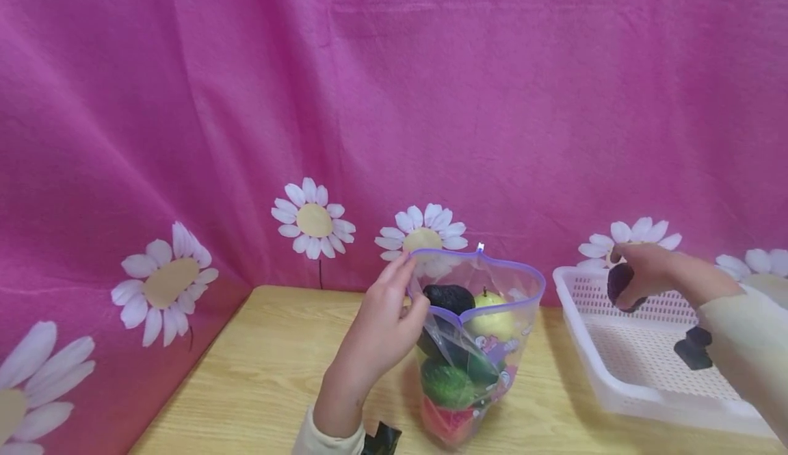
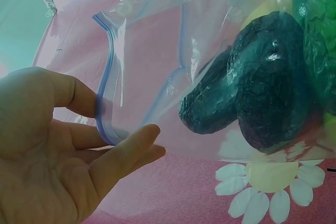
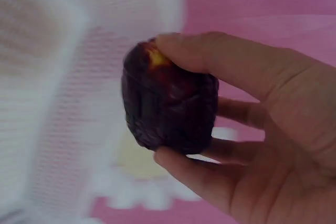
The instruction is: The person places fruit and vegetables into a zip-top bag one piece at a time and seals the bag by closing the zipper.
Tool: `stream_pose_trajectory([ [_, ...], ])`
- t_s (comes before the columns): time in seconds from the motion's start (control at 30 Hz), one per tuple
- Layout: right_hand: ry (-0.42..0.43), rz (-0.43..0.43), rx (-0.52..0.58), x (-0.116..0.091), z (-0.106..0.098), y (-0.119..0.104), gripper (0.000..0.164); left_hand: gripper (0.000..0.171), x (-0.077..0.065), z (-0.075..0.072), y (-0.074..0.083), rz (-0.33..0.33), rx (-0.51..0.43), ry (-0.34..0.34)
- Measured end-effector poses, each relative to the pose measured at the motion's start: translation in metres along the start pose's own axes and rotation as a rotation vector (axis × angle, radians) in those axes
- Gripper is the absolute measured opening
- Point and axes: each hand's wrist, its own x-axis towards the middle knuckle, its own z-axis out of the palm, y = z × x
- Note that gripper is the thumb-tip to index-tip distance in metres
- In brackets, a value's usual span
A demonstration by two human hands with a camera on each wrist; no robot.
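A clear zip bag with a purple rim (image 1: pixel 534 296) stands upright on the table, its mouth open. My left hand (image 1: pixel 372 332) pinches the left side of that rim between thumb and fingers. Through the plastic show dark wrinkled avocados (image 2: pixel 270 85), a yellow-green fruit with a stem (image 1: pixel 492 321), a green bumpy one (image 1: pixel 444 383) and something red (image 1: pixel 444 422) at the bottom. Over the white basket (image 1: pixel 581 349), my right hand (image 1: pixel 661 274) holds a dark purple wrinkled fruit (image 3: pixel 168 103) with a yellow patch, thumb and fingertips around it.
The basket, with perforated walls, sits on the wooden table (image 1: pixel 271 359) to the right of the bag. Behind hangs a pink cloth (image 1: pixel 492 113) printed with white daisies. Black camera mounts (image 1: pixel 694 347) are on the wrists.
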Motion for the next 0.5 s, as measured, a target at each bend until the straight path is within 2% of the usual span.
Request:
stream_pose_trajectory([
  [0.13,0.282,-0.070,-0.054,-0.009,-0.033,-0.029,0.068,0.053,-0.001,0.001,0.001,0.011,0.024,0.001],
  [0.27,0.534,-0.129,0.020,-0.019,-0.048,-0.076,0.070,0.052,-0.001,0.001,0.001,0.015,0.053,0.000],
  [0.4,0.648,-0.218,0.157,-0.024,-0.044,-0.129,0.074,0.053,-0.001,0.001,0.001,0.016,0.065,-0.005],
  [0.5,0.642,-0.280,0.257,-0.026,-0.034,-0.163,0.073,0.052,0.000,0.001,0.000,0.020,0.062,-0.002],
])
